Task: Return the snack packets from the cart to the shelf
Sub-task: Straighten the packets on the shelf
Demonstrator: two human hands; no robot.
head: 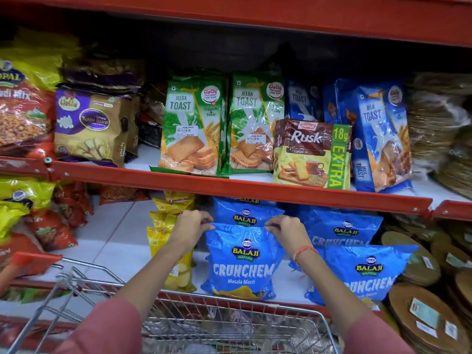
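Both hands pinch the top edge of one blue Balaji Crunchem packet [244,261]: the left hand [190,227] grips its upper left corner and the right hand [287,232] its upper right corner, fingers closed on the crinkled seal. The packet stands upright on the white lower shelf [112,241], at the front of a row of identical blue packets [342,228], with another one directly behind it and more to its right. Just to its left stands a stack of yellow chip packets [166,226]. Below the forearms, the wire shopping cart [107,290] sits against the shelf's red front edge. On the shelf above stand green Jeera Toast packs [191,129], a Rusk pack [311,154] and blue Milk Toast packs [378,139].
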